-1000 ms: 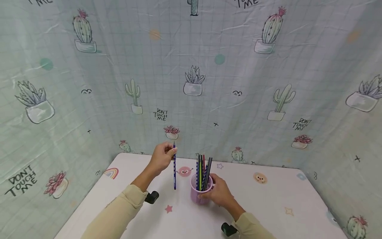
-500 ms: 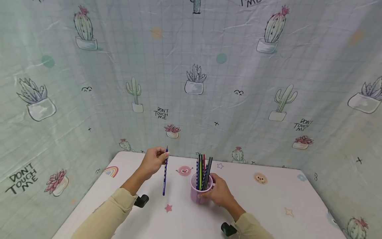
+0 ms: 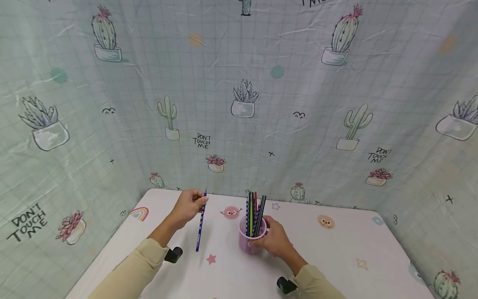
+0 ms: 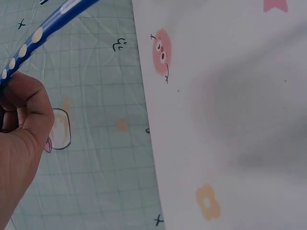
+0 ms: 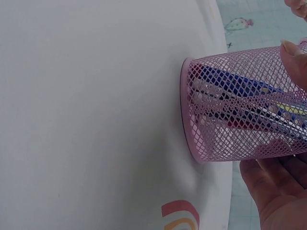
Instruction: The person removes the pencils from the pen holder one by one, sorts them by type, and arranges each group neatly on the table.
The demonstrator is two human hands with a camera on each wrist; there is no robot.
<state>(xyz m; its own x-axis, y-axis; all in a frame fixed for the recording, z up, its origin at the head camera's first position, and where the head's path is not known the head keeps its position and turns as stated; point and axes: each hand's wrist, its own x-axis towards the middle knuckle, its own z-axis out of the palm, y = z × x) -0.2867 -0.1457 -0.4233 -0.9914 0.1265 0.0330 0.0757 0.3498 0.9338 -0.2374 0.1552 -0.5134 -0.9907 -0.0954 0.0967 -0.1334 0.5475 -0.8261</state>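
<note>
Near its pointed top end, a blue pencil point(image 3: 200, 228) with pale dots is pinched by my left hand point(image 3: 188, 209). The pencil leans a little, its lower end towards me, and its dots show large in the left wrist view point(image 4: 37, 34). To the right, my right hand point(image 3: 277, 238) grips a pink mesh pencil cup point(image 3: 244, 245) around its side. Several pencils point(image 3: 255, 214) stand in the cup, dark, dotted blue, red and yellow-green. Through the mesh in the right wrist view, the cup point(image 5: 230, 143) shows their lower ends; thumb and fingers lie on opposite sides of it.
The white table point(image 3: 317, 257) carries printed stars, faces and a rainbow. A cactus-patterned cloth point(image 3: 284, 133) hangs behind it and at both sides. Dark wrist cameras, one on the left wrist point(image 3: 173, 255) and one on the right point(image 3: 286, 285), stick out below the hands.
My left hand has moved left and slightly down with the pencil, away from the cup. The pencil now leans more. My right hand and the cup have stayed in place.
</note>
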